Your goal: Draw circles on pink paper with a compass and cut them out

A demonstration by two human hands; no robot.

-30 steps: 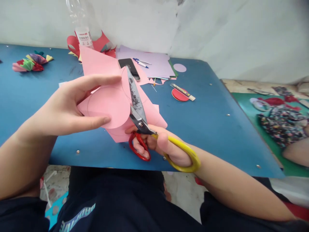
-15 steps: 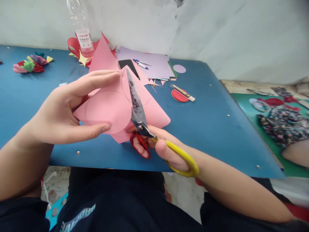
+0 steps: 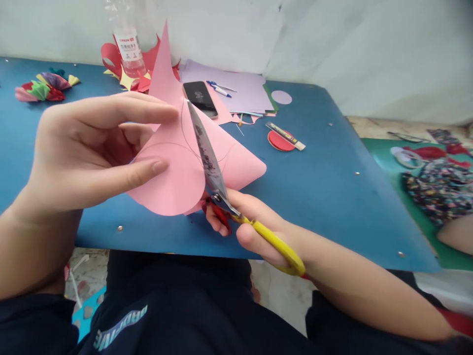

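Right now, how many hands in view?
2. Left hand pinches the pink paper; right hand holds the scissors by the handles. Another person's limb shows at the picture's right edge, but no hand there is visible.

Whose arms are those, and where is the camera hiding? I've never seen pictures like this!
There's no robot here, just a person using two bare hands. The camera is worn on their head and looks forward and down, so you see nearly what they see.

The left hand holds a sheet of pink paper with thin curved lines on it. The right hand holds metal scissors with yellow and red handles, and one long blade shows in front of the paper.

Underneath is a flat blue table. On it lie a dark rectangular phone, a pile of pale purple paper, a round red paper piece and a clear plastic bottle with a white label.
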